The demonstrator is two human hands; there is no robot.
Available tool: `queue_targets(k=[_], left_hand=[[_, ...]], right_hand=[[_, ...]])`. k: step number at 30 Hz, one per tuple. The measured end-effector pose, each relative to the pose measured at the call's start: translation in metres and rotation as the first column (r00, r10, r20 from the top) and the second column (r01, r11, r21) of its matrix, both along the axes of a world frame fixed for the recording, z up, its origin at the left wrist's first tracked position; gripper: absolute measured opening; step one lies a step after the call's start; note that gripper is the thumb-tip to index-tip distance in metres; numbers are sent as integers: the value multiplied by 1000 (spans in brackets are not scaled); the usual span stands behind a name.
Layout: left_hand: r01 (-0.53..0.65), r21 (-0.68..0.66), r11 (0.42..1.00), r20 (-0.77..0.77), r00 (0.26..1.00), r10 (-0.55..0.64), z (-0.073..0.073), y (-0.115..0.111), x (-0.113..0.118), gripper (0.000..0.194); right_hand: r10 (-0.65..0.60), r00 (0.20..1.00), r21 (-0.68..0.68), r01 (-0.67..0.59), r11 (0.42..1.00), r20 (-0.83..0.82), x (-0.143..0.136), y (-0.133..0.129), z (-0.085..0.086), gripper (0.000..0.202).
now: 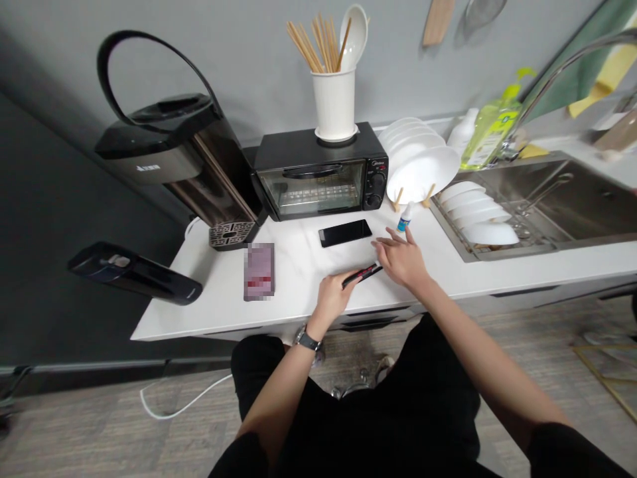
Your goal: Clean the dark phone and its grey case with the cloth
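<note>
My left hand point(334, 295) is closed around one end of a thin, flat black object with red marks point(365, 273). It is tilted and seen nearly edge-on, so I cannot tell its exact kind; in size it is close to a phone. At its other end is my right hand point(401, 257), fingers stretched and apart; whether it touches the object is unclear. Just beyond those fingertips stands a small white bottle with a blue label point(405, 219). A black smartphone point(345, 233) lies flat on the white counter point(298, 285), beyond my left hand.
A toaster oven point(318, 179) carries a white utensil cup point(334, 103). Left of it are a tall black dispenser point(199, 166), a dark cylindrical flask point(134, 272) and a pixelated purple item point(259, 271). Racked plates point(423, 169), a soap bottle point(490, 129) and a sink point(572, 206) occupy the right.
</note>
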State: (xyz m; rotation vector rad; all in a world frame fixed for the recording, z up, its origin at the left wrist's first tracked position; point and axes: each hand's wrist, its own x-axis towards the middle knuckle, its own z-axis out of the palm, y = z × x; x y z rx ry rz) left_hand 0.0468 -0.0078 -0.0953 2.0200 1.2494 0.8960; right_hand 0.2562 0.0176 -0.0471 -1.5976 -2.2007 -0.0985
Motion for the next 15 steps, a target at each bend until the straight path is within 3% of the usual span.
queue_targets(k=[2, 5, 7, 10, 13, 15], left_hand=[[-21, -10, 1000, -82, 996, 21, -5, 3, 2, 22], [-103, -16, 995, -221, 970, 97, -15, 4, 0, 18], [-117, -6, 993, -245, 963, 112, -17, 2, -4, 17], [-74, 2, 997, -240, 968, 72, -12, -3, -7, 18], [15, 29, 999, -137, 990, -11, -4, -6, -2, 27], [19, 53, 998, -110, 994, -13, -4, -5, 5, 30]], right_hand=[[72, 997, 9, -72, 997, 18, -21, -12, 1, 43], [229, 973, -3, -229, 974, 26, -73, -34, -1, 41], [282, 959, -5, -282, 959, 23, -87, -39, -3, 43], [212, 977, -20, -212, 977, -1, -56, -28, -5, 40], [-22, 999, -23, 21, 1000, -39, -9, -12, -7, 44], [-94, 994, 13, 95, 995, -59, -4, -12, -7, 44]])
